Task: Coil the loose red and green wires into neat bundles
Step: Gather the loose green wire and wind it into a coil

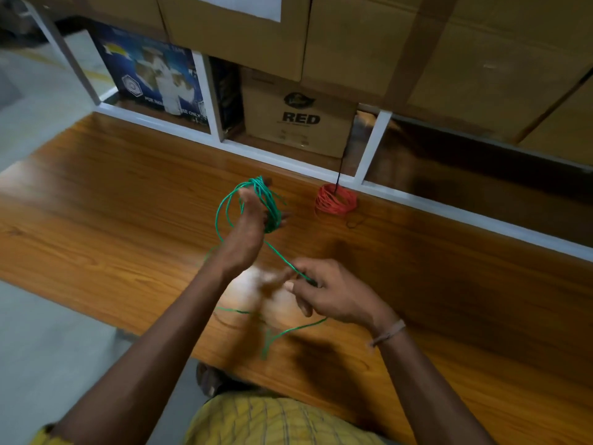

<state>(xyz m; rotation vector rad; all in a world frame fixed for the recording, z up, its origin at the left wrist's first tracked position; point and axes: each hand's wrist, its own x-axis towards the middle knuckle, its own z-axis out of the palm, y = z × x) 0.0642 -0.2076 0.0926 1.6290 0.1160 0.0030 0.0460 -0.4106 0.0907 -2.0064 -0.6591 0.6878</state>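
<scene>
Left hand (248, 229) is reaching forward and up off the counter (112, 194), forearm stretched out from the lower left, palm turned inward. Its fingers are standing spread, and the green wire (269, 203) is looping around them in several turns; the grip is acting as a form for the coil, not pinching. A wider loose loop is hanging off the left side of that hand.

Right hand (333, 292) is sitting lower and nearer the body, wrist bent, back of the hand facing up. Thumb and forefinger are pressing together on the green strand, which is running taut from this pinch up to the coil on the left hand. A thin band (388, 332) is circling the right wrist.

The slack tail of green wire is lying on the counter beneath both hands, trailing toward the near edge.

Red wire (336, 200) is resting on the counter as an already wound bundle, well apart from the hands, just beside the white frame (417, 200) at the back edge. A dark cord (340, 168) is dropping down into its centre.

Behind the frame, a cardboard box (298, 120) marked RED is standing. Motion blur is softening the fingers.
</scene>
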